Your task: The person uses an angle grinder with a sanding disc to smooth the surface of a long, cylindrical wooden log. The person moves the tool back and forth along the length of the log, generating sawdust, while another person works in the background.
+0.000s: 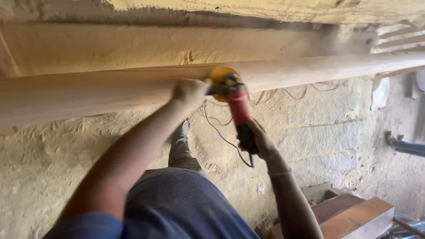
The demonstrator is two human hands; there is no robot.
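A long pale wooden beam (pixel 88 90) runs across the view at chest height. A red hand-held power sander (pixel 237 104) with a yellow disc (pixel 220 73) presses against the beam's near face. My left hand (pixel 189 92) grips the side handle by the disc, dusted with sawdust. My right hand (pixel 261 141) holds the sander's black rear grip, from which a black cord hangs down.
Sawdust covers the floor (pixel 44 168). A second timber (pixel 133 44) lies behind the beam. Brown wooden blocks (pixel 354 214) sit at the lower right. Loose cables (pixel 292 93) trail on the ground under the beam. Another person's leg (pixel 409 147) shows at the right edge.
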